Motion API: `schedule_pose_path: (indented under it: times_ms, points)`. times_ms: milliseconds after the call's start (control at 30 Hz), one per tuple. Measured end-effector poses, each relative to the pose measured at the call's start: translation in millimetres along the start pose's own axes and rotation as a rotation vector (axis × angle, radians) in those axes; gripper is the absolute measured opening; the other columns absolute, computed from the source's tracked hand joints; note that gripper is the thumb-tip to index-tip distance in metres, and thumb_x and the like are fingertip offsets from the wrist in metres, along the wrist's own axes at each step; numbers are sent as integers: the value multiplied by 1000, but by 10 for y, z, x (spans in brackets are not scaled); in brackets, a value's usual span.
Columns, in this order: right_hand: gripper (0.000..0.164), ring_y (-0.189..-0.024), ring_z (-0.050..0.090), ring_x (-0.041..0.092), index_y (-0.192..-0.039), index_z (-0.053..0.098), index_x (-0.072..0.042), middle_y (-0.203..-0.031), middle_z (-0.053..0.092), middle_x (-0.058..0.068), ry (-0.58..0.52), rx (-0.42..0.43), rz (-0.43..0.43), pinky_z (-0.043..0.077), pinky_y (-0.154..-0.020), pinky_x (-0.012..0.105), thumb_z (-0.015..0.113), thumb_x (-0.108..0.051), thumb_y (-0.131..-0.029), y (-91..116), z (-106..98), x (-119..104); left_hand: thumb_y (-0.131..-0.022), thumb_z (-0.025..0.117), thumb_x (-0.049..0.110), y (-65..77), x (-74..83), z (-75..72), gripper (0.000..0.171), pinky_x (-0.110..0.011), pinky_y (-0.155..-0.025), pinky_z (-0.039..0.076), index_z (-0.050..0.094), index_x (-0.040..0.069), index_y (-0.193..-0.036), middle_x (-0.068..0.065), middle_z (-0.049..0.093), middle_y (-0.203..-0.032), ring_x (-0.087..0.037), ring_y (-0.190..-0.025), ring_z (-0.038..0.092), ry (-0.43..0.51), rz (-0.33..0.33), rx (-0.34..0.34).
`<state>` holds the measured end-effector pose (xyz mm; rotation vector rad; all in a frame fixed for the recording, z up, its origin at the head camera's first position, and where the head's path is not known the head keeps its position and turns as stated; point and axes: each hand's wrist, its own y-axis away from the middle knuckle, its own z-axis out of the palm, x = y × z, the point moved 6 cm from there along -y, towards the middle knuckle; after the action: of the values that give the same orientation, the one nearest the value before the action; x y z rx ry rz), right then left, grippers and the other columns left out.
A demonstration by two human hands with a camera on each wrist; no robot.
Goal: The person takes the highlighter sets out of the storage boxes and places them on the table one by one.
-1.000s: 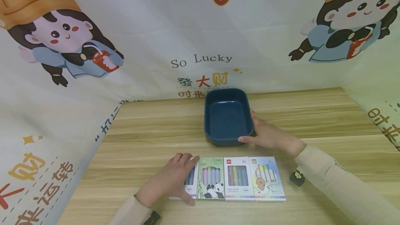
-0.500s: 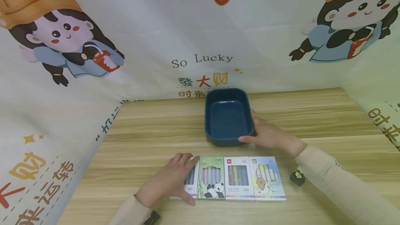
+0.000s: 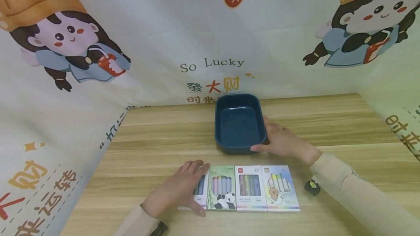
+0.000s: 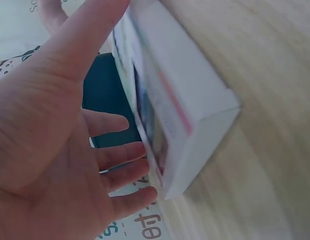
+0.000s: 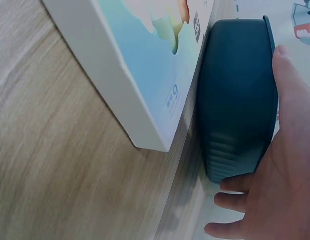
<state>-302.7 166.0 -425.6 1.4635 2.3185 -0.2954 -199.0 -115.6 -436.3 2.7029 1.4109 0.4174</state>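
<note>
In the head view my left hand [image 3: 183, 187] spreads over the leftmost pen box [image 3: 201, 192], thumb by its near edge and fingers towards its far edge, hiding most of it. The left wrist view shows the fingers fairly straight beside that white windowed pen box [image 4: 194, 100]. My right hand [image 3: 283, 141] touches the right side of a dark blue plastic bin [image 3: 239, 148], the thumb at its near right corner. Seen from the right wrist, the thumb meets the rim of the bin [image 5: 237, 95] and the other fingers extend loosely alongside.
Right of the covered box lie a green panda pen box [image 3: 221, 170], a white windowed pen box [image 3: 251, 201] and a blue-and-white pen box [image 3: 285, 177], edge to edge. A printed cloth [image 3: 157, 39] hangs behind and beside the wooden table [image 3: 157, 130].
Both hands, the bin and the boxes keep their places. The head view shifts only very slightly.
</note>
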Motion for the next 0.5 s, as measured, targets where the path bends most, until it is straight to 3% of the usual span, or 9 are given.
schedule_pose_path:
  times_ms: [233, 333, 500]
  points:
    - [120, -149, 22, 47, -158, -4, -3, -166, 13, 21, 26, -1, 13, 23, -116, 69, 56, -75, -83, 38, -76, -27, -63, 82, 63, -68, 81, -196, 119, -55, -115, 37, 32, 2, -152, -22, 38, -153, -39, -140, 38, -49, 91, 98]
    - [118, -149, 21, 48, -158, -1, 0, -165, 14, 24, 59, -1, 10, 21, -118, 67, 54, -75, -85, 45, -144, -61, -70, 78, 64, -102, 99, -296, 112, -53, -115, 38, 33, 3, -152, -20, 37, -154, -38, -140, 38, -102, 90, 116]
    - [112, -149, 19, 50, -158, 6, 1, -163, 17, 26, 112, -13, 7, 20, -118, 67, 51, -74, -87, 71, -235, -107, -75, 76, 61, -154, 126, -425, 105, -53, -116, 36, 32, 4, -153, -19, 36, -155, -37, -141, 38, -100, 82, 127]
